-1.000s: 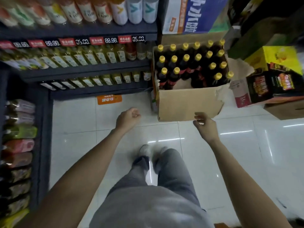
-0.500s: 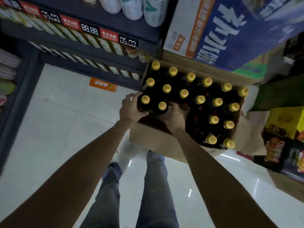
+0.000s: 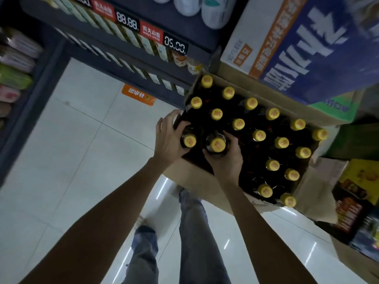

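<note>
An open cardboard box (image 3: 196, 181) on the shop floor holds several dark bottles with yellow caps. My left hand (image 3: 169, 138) grips the bottle (image 3: 189, 141) at the box's near left corner, fingers curled round its neck and shoulder. Just to its right, my right hand (image 3: 226, 160) grips the neighbouring bottle (image 3: 217, 144) from below its cap. Both bottles stand a little higher than the rest. The bottle bodies are hidden in the dark box.
A dark shelf unit (image 3: 143, 58) with price tags and drinks runs behind the box. A blue and white carton (image 3: 297, 44) sits above the box's far side. More packs (image 3: 356, 193) crowd the right. White tiled floor (image 3: 82, 150) lies to the left; my legs are below.
I have stepped up to the box and leaned over it. Both hands went from hanging free in front of the box to gripping two corner bottles, which have risen slightly.
</note>
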A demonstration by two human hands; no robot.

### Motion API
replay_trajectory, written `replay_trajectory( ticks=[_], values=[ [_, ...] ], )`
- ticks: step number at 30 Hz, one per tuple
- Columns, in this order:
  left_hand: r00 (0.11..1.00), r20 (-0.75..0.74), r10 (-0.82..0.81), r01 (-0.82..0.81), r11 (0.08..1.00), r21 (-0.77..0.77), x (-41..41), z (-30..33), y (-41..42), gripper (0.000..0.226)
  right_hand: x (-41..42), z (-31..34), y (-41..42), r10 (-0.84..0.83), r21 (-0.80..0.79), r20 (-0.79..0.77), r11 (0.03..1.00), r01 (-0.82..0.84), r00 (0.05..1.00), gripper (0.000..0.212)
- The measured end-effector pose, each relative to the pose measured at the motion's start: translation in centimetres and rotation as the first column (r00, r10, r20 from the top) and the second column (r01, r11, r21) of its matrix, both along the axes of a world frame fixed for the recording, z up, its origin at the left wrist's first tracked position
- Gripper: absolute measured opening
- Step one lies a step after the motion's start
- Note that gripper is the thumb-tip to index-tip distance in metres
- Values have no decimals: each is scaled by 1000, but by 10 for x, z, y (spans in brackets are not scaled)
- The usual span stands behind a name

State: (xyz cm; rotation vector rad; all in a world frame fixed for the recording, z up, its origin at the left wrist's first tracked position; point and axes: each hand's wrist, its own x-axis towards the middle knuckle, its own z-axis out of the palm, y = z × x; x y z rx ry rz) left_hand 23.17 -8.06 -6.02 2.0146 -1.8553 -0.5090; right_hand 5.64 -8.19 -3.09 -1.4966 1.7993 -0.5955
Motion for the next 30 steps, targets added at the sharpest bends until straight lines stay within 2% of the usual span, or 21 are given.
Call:
replay_trajectory(
  ticks=[2,3,5,6,8,14,16,18,22,26,30],
  values=[
    [991,-137,-9,4,999,-40,3,28,10,64,-6,38,5,40,-85,81,996,-33,996,70],
    [963,-267,25,-30,999,-14,5,45,19,68,-7,58,8,72,-131,113,990,-57,991,71],
    [826,-539,164,-120,986,115,11,87,42,73,-5,95,14,138,-209,179,973,-99,974,73],
    [758,-616,215,-160,977,145,15,107,55,74,-2,113,17,173,-232,206,965,-123,963,75],
    [675,-690,262,-260,959,109,26,142,83,70,9,144,24,239,-252,245,952,-176,940,76],
    [570,-714,406,-540,840,46,76,220,183,67,81,208,71,346,-158,470,938,-309,812,63],
    [529,-712,462,-655,755,4,98,240,228,63,116,216,100,380,-129,539,919,-372,752,62],
    [458,-722,519,-773,634,-35,125,254,279,62,158,221,135,428,-130,600,886,-445,676,59],
    [298,-766,569,-909,415,-44,181,271,387,63,244,237,219,572,-141,616,756,-639,542,62],
    [269,-758,594,-955,269,-127,230,292,491,62,321,242,306,701,-156,578,598,-786,418,53],
    [183,-766,616,-981,63,-184,281,311,581,52,399,253,376,773,-160,552,466,-870,312,49]
  ],
)
